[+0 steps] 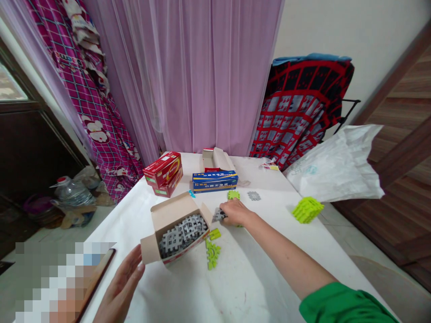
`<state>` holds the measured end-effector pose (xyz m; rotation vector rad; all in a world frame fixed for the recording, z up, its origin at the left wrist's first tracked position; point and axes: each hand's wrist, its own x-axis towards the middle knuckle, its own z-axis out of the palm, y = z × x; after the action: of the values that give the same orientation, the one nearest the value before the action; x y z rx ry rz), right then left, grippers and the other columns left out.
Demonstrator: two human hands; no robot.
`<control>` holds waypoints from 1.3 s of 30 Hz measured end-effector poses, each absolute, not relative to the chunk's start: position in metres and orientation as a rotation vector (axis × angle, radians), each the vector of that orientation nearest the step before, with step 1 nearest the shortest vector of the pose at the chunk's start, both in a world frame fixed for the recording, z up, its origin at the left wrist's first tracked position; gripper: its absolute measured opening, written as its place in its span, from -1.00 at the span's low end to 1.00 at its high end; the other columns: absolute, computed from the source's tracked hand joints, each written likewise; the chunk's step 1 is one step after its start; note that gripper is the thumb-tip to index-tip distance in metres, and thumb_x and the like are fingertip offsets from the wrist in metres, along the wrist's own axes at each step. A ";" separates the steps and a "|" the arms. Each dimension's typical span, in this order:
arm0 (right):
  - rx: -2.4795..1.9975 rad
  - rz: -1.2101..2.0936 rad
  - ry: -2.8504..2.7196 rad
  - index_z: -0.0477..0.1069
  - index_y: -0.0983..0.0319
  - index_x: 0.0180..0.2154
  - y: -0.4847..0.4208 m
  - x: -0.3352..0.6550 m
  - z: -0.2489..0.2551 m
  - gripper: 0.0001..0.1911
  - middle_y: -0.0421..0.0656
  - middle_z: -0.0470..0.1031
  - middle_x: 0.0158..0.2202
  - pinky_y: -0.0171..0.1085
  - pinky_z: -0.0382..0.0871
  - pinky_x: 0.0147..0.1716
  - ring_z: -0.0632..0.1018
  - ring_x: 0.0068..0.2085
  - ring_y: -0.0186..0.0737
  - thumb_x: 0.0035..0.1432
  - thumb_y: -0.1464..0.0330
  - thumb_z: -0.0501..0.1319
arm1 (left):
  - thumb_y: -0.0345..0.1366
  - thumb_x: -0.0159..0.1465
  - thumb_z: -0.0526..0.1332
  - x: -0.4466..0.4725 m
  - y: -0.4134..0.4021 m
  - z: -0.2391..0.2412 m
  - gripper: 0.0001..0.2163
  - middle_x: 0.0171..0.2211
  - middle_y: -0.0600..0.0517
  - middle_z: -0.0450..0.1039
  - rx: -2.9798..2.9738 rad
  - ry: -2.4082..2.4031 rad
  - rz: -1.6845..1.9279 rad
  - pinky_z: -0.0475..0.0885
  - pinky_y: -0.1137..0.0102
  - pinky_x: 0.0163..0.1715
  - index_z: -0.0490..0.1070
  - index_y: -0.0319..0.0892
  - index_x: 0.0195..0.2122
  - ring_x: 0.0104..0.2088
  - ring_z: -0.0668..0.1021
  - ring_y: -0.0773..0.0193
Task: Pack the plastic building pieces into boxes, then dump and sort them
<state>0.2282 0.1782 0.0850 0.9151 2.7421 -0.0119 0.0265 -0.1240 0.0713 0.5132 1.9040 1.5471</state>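
Note:
My right hand point(233, 211) is closed around a grey interlocking building piece point(219, 214) just above the table, right of an open cardboard box. That box point(175, 207) holds many grey notched pieces point(183, 232), with its flaps folded out. My left hand point(121, 280) is beside the box's left flap, fingers stretched out and seeming to touch its edge. Near the box's right front corner lie lime-green pieces point(213, 255). Beyond my right hand are another green piece point(233, 195) and a flat grey one point(254, 195).
Stacked red boxes point(164, 172) and a blue box point(214, 181) stand behind, with an open carton point(218, 159) farther back. A green block stack point(307, 210) sits near the table's right edge beside a white bag point(336, 166). A dark-edged object point(101, 276), partly pixelated, lies at left.

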 end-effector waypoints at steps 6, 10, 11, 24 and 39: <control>1.074 -0.032 2.719 0.53 0.24 -0.09 0.172 0.228 0.087 -0.63 0.06 0.60 -0.07 -0.14 0.27 -0.02 0.54 0.00 0.04 0.03 0.26 0.27 | 0.16 -0.05 0.39 0.028 -0.122 0.072 -0.25 0.22 -0.03 0.38 0.483 1.867 1.556 0.19 0.14 0.30 0.38 -0.05 0.15 0.32 0.27 -0.04; 1.175 -0.018 2.683 0.54 0.23 -0.14 0.158 0.220 0.079 -0.66 0.08 0.61 -0.11 -0.12 0.27 -0.02 0.56 -0.02 0.05 0.04 0.26 0.26 | 0.15 -0.07 0.41 0.031 -0.123 0.075 -0.26 0.21 -0.03 0.39 0.483 1.867 1.573 0.21 0.14 0.29 0.41 -0.06 0.12 0.31 0.28 -0.06; 1.188 -0.015 2.678 0.55 0.24 -0.14 0.155 0.218 0.076 -0.67 0.09 0.61 -0.12 -0.11 0.28 -0.02 0.56 -0.02 0.05 0.04 0.26 0.26 | 0.15 -0.07 0.40 0.032 -0.124 0.077 -0.27 0.21 -0.04 0.40 0.487 1.875 1.579 0.22 0.15 0.29 0.42 -0.07 0.11 0.30 0.29 -0.06; 1.351 -0.449 2.902 0.53 0.16 -0.09 0.157 0.226 0.098 -0.68 -0.11 0.59 -0.03 -0.23 0.33 -0.12 0.55 -0.04 -0.12 0.17 0.35 0.11 | 0.25 -0.03 0.30 0.017 -0.119 0.056 -0.40 0.15 -0.04 0.46 0.721 1.951 1.541 0.16 0.10 0.29 0.55 0.00 -0.05 0.26 0.35 -0.04; 1.264 -1.875 2.467 0.44 0.24 -0.03 0.145 0.194 0.060 -0.54 -0.14 0.58 -0.17 -0.29 0.46 -0.21 0.58 -0.20 -0.24 -0.04 0.41 0.31 | 0.03 0.07 0.31 0.027 -0.071 0.031 -0.53 0.33 -0.09 0.17 0.773 2.113 1.676 0.27 0.09 0.21 0.41 -0.04 -0.02 0.32 0.24 -0.06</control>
<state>0.1935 0.1455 0.0604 1.2645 2.4671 -1.8753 0.0266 -0.0714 0.0310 0.7726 2.1127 1.6757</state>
